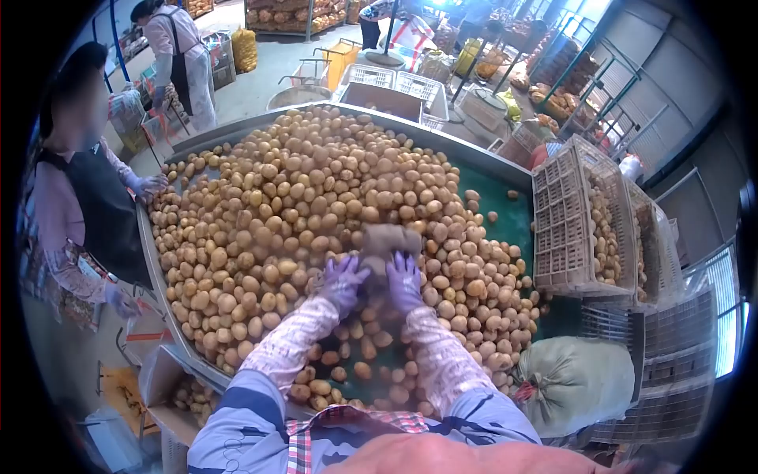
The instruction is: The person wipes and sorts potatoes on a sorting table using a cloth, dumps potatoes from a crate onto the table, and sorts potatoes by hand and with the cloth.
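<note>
My left hand, in a purple glove, is over the middle of a large heap of potatoes, its fingers bent against the side of a blurred grey-brown block-like thing. My right hand, gloved likewise, grips the same thing from the other side, fingertips over its near edge. Its lower part is dark and partly hidden between my hands, so its exact kind cannot be made out. Loose potatoes lie under my wrists, with bits of the green table surface showing between them and at the right.
A metal rim borders the table. Plastic crates of potatoes stand at the right, above a full pale sack. A co-worker stands at the left edge, one gloved hand on the rim. A cardboard box sits lower left.
</note>
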Action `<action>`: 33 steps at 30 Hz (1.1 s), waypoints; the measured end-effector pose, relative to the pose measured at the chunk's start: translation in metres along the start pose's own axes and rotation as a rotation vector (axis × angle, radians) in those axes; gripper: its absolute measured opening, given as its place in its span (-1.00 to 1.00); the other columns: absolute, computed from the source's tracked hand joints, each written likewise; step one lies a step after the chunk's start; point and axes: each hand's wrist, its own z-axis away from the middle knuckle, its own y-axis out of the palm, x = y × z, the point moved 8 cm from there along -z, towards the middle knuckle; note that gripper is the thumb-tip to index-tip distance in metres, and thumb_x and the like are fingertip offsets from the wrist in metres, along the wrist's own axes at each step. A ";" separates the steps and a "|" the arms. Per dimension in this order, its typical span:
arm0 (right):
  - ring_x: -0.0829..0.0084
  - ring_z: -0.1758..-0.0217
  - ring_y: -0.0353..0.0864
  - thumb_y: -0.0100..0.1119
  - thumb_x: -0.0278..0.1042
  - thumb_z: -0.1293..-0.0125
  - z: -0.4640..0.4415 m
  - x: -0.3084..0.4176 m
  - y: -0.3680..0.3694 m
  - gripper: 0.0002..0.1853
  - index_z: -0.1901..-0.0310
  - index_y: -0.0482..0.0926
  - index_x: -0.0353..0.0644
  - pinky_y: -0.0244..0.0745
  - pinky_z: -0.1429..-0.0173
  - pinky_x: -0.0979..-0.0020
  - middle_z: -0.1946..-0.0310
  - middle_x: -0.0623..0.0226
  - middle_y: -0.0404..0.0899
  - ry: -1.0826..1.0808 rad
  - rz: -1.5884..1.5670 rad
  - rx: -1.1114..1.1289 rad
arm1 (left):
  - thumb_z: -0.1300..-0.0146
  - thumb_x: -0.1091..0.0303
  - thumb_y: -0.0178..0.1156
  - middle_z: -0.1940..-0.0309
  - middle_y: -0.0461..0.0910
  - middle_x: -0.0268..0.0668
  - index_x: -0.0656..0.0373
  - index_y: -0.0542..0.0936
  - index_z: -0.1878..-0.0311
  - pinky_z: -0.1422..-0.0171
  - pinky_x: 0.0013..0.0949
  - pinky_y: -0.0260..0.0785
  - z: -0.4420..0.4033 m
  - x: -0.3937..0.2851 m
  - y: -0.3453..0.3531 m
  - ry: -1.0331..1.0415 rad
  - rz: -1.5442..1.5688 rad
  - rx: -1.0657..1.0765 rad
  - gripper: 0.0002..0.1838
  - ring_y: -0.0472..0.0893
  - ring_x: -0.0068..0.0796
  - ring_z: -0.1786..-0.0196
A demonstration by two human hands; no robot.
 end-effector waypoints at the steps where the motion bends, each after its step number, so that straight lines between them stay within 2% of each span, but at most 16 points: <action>1: 0.03 -0.39 0.22 0.22 -0.24 -0.06 0.012 0.009 -0.012 -0.51 -0.10 0.46 0.01 0.11 -0.33 -0.18 -0.28 0.18 0.33 -0.022 -0.092 0.015 | 0.07 0.24 0.29 -0.36 0.27 -0.07 -0.13 0.43 -0.28 -0.50 0.07 -0.14 0.015 -0.003 -0.012 0.043 -0.057 -0.032 -0.29 0.17 -0.11 -0.46; 5: 0.07 -0.39 0.23 0.23 -0.27 -0.03 0.146 0.035 -0.123 -0.63 0.05 0.54 -0.02 0.05 -0.34 -0.24 -0.27 0.23 0.36 -0.004 -0.217 0.428 | 0.22 0.26 0.32 -0.08 0.46 -0.09 -0.05 0.53 -0.06 -0.21 -0.02 0.22 0.146 -0.094 -0.020 0.330 0.169 0.022 -0.39 0.41 -0.02 -0.16; 6: 0.04 -0.42 0.18 0.19 -0.35 -0.04 0.185 0.027 -0.092 -0.68 0.09 0.56 -0.01 0.02 -0.36 -0.26 -0.27 0.19 0.34 -0.278 -0.170 0.156 | 0.23 0.28 0.28 -0.11 0.44 -0.03 -0.05 0.50 -0.11 -0.21 0.03 0.23 0.168 -0.093 -0.001 0.408 0.288 0.003 -0.35 0.41 0.00 -0.17; 8: -0.10 -0.48 0.05 0.16 -0.40 -0.05 0.243 0.042 -0.101 -0.68 0.10 0.55 0.03 -0.14 -0.41 -0.34 -0.30 0.08 0.28 -0.272 -0.261 0.281 | 0.22 0.12 0.31 -0.21 0.38 -0.04 -0.15 0.43 -0.24 -0.24 0.17 0.16 0.227 -0.107 0.033 0.476 0.182 0.131 -0.22 0.36 0.01 -0.26; 9: -0.19 -0.50 -0.03 0.11 -0.35 -0.13 0.265 0.051 -0.096 -0.64 -0.01 0.55 0.08 -0.24 -0.43 -0.37 -0.37 0.04 0.18 -0.236 -0.262 0.469 | 0.11 0.00 0.26 -0.32 0.31 -0.14 -0.22 0.40 -0.27 -0.33 0.16 0.08 0.251 -0.113 0.040 0.415 0.093 0.265 -0.26 0.26 -0.06 -0.38; 10: -0.16 -0.44 0.08 0.01 -0.23 -0.25 0.286 0.058 -0.077 -0.52 -0.24 0.41 0.19 -0.19 -0.39 -0.40 -0.37 0.03 0.22 -0.287 -0.157 0.466 | -0.11 0.13 0.07 -0.35 0.29 -0.33 -0.34 0.42 -0.19 -0.38 0.12 0.01 0.279 -0.110 0.062 0.485 -0.018 -0.114 -0.50 0.15 -0.18 -0.46; 13: -0.17 -0.39 0.16 -0.01 -0.13 -0.28 0.308 0.085 -0.025 -0.46 -0.33 0.28 0.18 -0.12 -0.36 -0.41 -0.35 -0.05 0.21 -0.298 0.129 0.151 | -0.18 0.04 0.02 -0.42 0.21 -0.32 -0.33 0.45 -0.09 -0.43 0.08 -0.05 0.260 -0.105 0.062 0.424 0.041 0.111 -0.63 0.12 -0.17 -0.48; 16: -0.13 -0.38 0.20 -0.07 -0.13 -0.34 0.231 0.100 -0.061 -0.48 -0.34 0.27 0.09 -0.11 -0.36 -0.40 -0.32 -0.03 0.25 -0.111 -0.144 0.406 | -0.14 0.11 0.07 -0.42 0.18 -0.17 -0.20 0.43 -0.13 -0.43 0.09 -0.04 0.219 -0.081 0.054 0.372 0.029 0.123 -0.57 0.15 -0.06 -0.46; 19: -0.10 -0.38 0.20 -0.03 -0.05 -0.32 0.163 0.090 -0.058 -0.46 -0.31 0.29 0.01 -0.07 -0.36 -0.36 -0.27 0.01 0.30 -0.219 -0.206 0.163 | -0.08 0.24 0.10 -0.33 0.25 -0.03 -0.17 0.46 -0.10 -0.42 0.16 -0.04 0.172 -0.063 0.016 0.247 0.004 0.083 -0.56 0.22 0.02 -0.40; 21: -0.21 -0.49 -0.05 0.17 0.06 -0.15 0.130 0.065 0.022 -0.25 -0.38 0.22 0.09 -0.19 -0.43 -0.29 -0.46 -0.09 -0.06 -0.240 0.120 0.168 | -0.10 0.24 0.10 -0.35 0.22 0.00 -0.09 0.45 -0.15 -0.43 0.17 -0.04 0.130 -0.037 0.022 0.216 -0.047 0.090 -0.53 0.19 0.04 -0.42; 25: -0.12 -0.50 -0.05 0.20 -0.03 -0.12 0.003 0.055 -0.052 -0.25 -0.38 0.21 0.14 -0.16 -0.45 -0.23 -0.46 -0.02 -0.04 -0.139 -0.245 0.113 | -0.18 0.21 0.09 -0.42 0.14 -0.01 0.05 0.38 -0.27 -0.48 0.15 -0.10 0.045 0.005 0.006 -0.003 -0.051 -0.022 -0.45 0.10 0.07 -0.48; 27: -0.06 -0.51 -0.04 0.21 -0.03 -0.11 -0.036 0.051 -0.039 -0.21 -0.40 0.17 0.13 -0.17 -0.46 -0.20 -0.46 -0.03 -0.04 -0.179 -0.128 0.018 | -0.08 -0.07 0.26 -0.45 0.07 0.01 0.17 0.26 -0.37 -0.54 0.13 -0.23 0.011 0.040 0.013 -0.044 0.072 -0.116 -0.16 0.01 -0.03 -0.53; 28: -0.03 -0.53 -0.08 0.23 -0.04 -0.11 -0.062 0.043 -0.013 -0.17 -0.42 0.10 0.09 -0.20 -0.47 -0.18 -0.45 -0.04 -0.03 -0.097 -0.067 0.177 | -0.23 0.21 0.09 -0.43 0.12 0.01 0.07 0.32 -0.34 -0.56 0.04 -0.23 0.000 0.063 0.020 -0.145 0.196 -0.138 -0.42 0.07 -0.08 -0.51; 31: -0.03 -0.55 -0.13 0.26 -0.10 -0.09 -0.116 0.040 0.000 -0.12 -0.44 0.05 0.06 -0.25 -0.48 -0.17 -0.45 -0.04 -0.01 0.184 0.073 -0.279 | -0.23 0.15 0.10 -0.45 0.11 -0.02 0.14 0.17 -0.42 -0.57 0.01 -0.24 -0.019 0.058 -0.027 -0.375 0.095 -0.178 -0.30 0.06 -0.09 -0.52; 32: -0.02 -0.55 -0.12 0.28 -0.09 -0.08 -0.108 0.031 0.004 -0.09 -0.45 0.04 0.04 -0.27 -0.49 -0.16 -0.45 -0.03 0.01 0.248 -0.197 0.071 | -0.22 0.17 0.10 -0.45 0.10 0.00 0.12 0.13 -0.44 -0.56 0.02 -0.22 -0.028 0.067 -0.003 -0.444 -0.003 -0.120 -0.27 0.06 -0.06 -0.52; 33: -0.03 -0.54 -0.11 0.28 -0.07 -0.08 -0.085 0.038 -0.016 -0.10 -0.45 0.05 0.06 -0.25 -0.48 -0.16 -0.44 -0.02 0.03 0.215 -0.143 0.056 | -0.22 0.17 0.09 -0.45 0.09 0.01 0.06 0.17 -0.43 -0.55 0.04 -0.20 -0.024 0.065 0.008 -0.457 0.017 -0.063 -0.30 0.05 -0.04 -0.52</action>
